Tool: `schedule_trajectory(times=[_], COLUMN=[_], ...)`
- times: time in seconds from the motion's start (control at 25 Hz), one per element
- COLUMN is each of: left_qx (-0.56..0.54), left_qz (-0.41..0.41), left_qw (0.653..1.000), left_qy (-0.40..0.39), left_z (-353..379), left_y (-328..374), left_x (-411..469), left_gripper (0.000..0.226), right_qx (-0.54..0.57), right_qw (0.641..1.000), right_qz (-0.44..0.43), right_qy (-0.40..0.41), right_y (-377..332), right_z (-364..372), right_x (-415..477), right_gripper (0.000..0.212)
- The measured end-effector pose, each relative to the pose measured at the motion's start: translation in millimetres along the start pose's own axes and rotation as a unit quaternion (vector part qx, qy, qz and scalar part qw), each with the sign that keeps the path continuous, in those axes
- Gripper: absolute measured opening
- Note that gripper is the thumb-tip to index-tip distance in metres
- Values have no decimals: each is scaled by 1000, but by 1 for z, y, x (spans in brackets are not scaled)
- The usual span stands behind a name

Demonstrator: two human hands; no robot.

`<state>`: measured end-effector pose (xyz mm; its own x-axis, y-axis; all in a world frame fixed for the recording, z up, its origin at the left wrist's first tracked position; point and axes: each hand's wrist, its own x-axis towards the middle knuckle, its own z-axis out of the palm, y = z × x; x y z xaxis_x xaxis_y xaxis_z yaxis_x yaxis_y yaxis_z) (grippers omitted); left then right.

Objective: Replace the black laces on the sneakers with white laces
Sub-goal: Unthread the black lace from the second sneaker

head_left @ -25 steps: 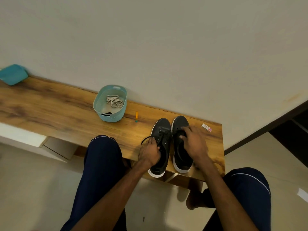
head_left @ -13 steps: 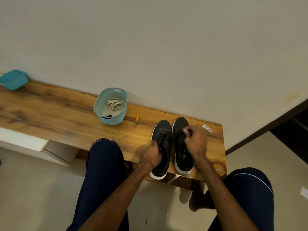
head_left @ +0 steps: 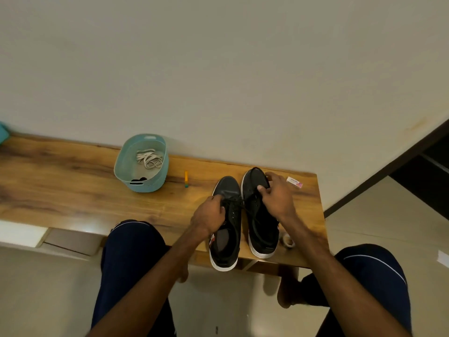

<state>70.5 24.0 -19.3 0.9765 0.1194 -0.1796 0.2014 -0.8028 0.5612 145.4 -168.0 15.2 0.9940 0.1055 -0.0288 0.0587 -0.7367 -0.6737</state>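
Two black sneakers with white soles stand side by side on the wooden bench (head_left: 73, 190), toes toward the wall. My left hand (head_left: 210, 214) rests curled on the left sneaker (head_left: 227, 239) at its eyelets and pinches the black lace (head_left: 237, 203). That lace runs across to my right hand (head_left: 275, 195), which pinches it above the toe of the right sneaker (head_left: 261, 229). White laces (head_left: 148, 158) lie coiled inside a teal basket (head_left: 126, 164) further left on the bench.
A small orange and green stick (head_left: 186, 179) lies between the basket and the sneakers. A pink and white packet (head_left: 294, 182) sits near the bench's right end. A roll of tape (head_left: 288, 240) lies by the right sneaker. My knees flank the bench edge.
My right hand has moved up toward the right sneaker's toe, drawing the black lace out. My left hand shifted slightly forward on the left sneaker.
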Motion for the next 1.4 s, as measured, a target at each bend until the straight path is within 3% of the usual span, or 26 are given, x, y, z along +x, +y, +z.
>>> schedule_trajectory(times=[0.12,0.24,0.32,0.48,0.6,0.76,0.84,0.92,1.04,1.12,1.24,1.28,1.32,1.36,1.4], left_qx=[12,45,81,99,112,-97,-279,-351,-172,-53,57,14,-99,-264,-421], left_qz=[30,56,79,106,108,-17,-141,-196,-25,67,78,52,-19,-125,-235], left_qw=[999,997,993,989,988,994,949,915,984,996,995,998,992,952,872], left_qy=[-40,-40,-21,-8,5,42,33,28,48,15,16,44,74,88,82], left_z=[-2,5,11,14,16,14,10,5,2,3,8,10,12,10,6], left_y=[-9,-10,-8,-10,-11,-20,-25,-25,-24,-17,-18,-17,-18,-16,-14], left_x=[20,26,28,27,26,29,30,27,23,18,19,18,20,22,23], left_gripper=[34,25,16,23,16,7,11,13,18,19,12,10,10,10,13], right_qx=[-131,-158,-194,-225,-250,-262,-234,-224,-234,-231,-209,-209,-216,-229,-244], right_qw=[986,960,941,936,921,906,916,922,918,921,935,936,934,930,925], right_qz=[-102,-175,-171,-136,-142,-156,-146,-135,-134,-140,-139,-137,-134,-132,-133], right_qy=[-16,-152,-218,-234,-262,-294,-292,-286,-290,-281,-249,-248,-251,-256,-257], right_y=[-1,-10,-10,-7,-7,-12,-13,-13,-13,-15,-14,-13,-11,-9,-7], right_z=[18,32,37,33,28,26,26,27,26,23,21,21,21,22,23], right_x=[-8,-13,-15,-10,-9,-9,-6,-7,-10,-11,-5,-4,-3,-4,-4], right_gripper=[40,27,32,43,53,57,52,50,49,50,52,52,53,53,52])
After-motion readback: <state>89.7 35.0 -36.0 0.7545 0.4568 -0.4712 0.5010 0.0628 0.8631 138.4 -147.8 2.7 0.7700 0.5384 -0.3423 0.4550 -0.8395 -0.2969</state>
